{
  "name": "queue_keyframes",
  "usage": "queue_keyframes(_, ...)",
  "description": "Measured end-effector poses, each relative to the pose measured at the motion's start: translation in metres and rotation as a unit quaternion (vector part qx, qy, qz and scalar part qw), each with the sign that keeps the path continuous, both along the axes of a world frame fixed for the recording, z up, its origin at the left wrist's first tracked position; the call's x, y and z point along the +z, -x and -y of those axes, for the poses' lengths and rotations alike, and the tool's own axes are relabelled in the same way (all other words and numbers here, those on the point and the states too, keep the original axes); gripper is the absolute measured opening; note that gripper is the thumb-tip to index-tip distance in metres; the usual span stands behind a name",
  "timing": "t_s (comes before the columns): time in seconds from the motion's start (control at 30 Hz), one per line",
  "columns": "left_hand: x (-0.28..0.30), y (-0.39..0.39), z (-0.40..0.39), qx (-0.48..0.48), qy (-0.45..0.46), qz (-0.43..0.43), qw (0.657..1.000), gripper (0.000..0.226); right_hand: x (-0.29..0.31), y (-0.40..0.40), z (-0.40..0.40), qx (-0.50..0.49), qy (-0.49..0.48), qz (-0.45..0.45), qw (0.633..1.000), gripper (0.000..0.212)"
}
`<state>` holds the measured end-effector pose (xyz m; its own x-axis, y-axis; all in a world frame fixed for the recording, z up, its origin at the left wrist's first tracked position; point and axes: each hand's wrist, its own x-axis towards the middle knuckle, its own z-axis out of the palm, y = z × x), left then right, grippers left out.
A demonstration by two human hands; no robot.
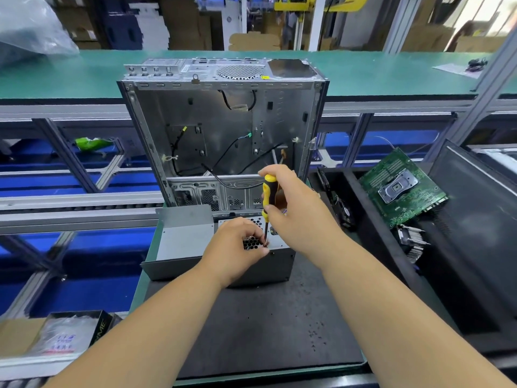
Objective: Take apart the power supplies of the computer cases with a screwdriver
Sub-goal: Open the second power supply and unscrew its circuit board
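Observation:
A grey metal power supply (279, 260) lies on the black mat (251, 326) in front of an open, stripped computer case (223, 130) that stands upright. A grey metal cover (184, 236) sits against the power supply's left side. My right hand (293, 208) grips a yellow-and-black screwdriver (268, 194), held nearly upright with its tip down at the power supply's top near the honeycomb vent. My left hand (237, 247) rests on the power supply's top, fingers pinching the screwdriver shaft by the tip.
A green motherboard (402, 186) and a heatsink (414, 242) lie in a black bin (461, 247) to the right. Small screws are scattered on the mat's right part. A green conveyor bench (363, 71) runs behind the case. A box of bags (56, 337) sits at lower left.

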<state>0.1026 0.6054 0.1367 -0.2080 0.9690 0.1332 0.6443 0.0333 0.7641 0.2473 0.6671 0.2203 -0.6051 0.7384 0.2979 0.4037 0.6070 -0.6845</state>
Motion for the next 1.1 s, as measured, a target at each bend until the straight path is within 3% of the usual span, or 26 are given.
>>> queue_keyframes(0.2, 0.005, -0.004, -0.002, 0.008, 0.016, -0.036, 0.999, 0.022, -0.003, 0.002, 0.001, -0.024, -0.032, -0.001, 0.999, 0.05)
queue_keyframes(0.33, 0.007, -0.002, -0.003, -0.002, 0.027, -0.087, 0.996, 0.014, 0.002, 0.002, 0.0, 0.006, -0.014, 0.017, 1.0, 0.056)
queue_keyframes(0.53, 0.005, -0.003, 0.0, -0.006, 0.012, -0.05, 0.999, 0.028, 0.002, -0.003, -0.001, -0.006, -0.049, -0.032, 0.998, 0.047)
queue_keyframes(0.63, 0.003, -0.004, 0.001, -0.007, 0.015, -0.035, 0.999, 0.023, -0.004, -0.001, 0.0, -0.039, -0.064, -0.037, 0.997, 0.046)
queue_keyframes(0.77, 0.004, -0.006, -0.001, 0.001, 0.013, -0.039, 0.999, 0.02, -0.005, 0.0, -0.003, -0.004, 0.023, -0.046, 0.999, 0.066)
queue_keyframes(0.87, 0.005, -0.003, -0.002, 0.0, 0.01, -0.042, 0.999, 0.023, -0.001, 0.003, -0.006, 0.019, 0.061, -0.045, 0.997, 0.06)
queue_keyframes(0.97, 0.004, -0.001, 0.0, -0.003, 0.008, -0.018, 1.0, 0.023, 0.0, 0.004, -0.006, -0.011, -0.02, -0.023, 0.999, 0.041)
queue_keyframes(1.1, 0.003, -0.001, 0.0, -0.009, 0.006, 0.01, 1.0, 0.022, -0.001, 0.005, -0.004, -0.031, -0.052, 0.008, 0.998, 0.048)
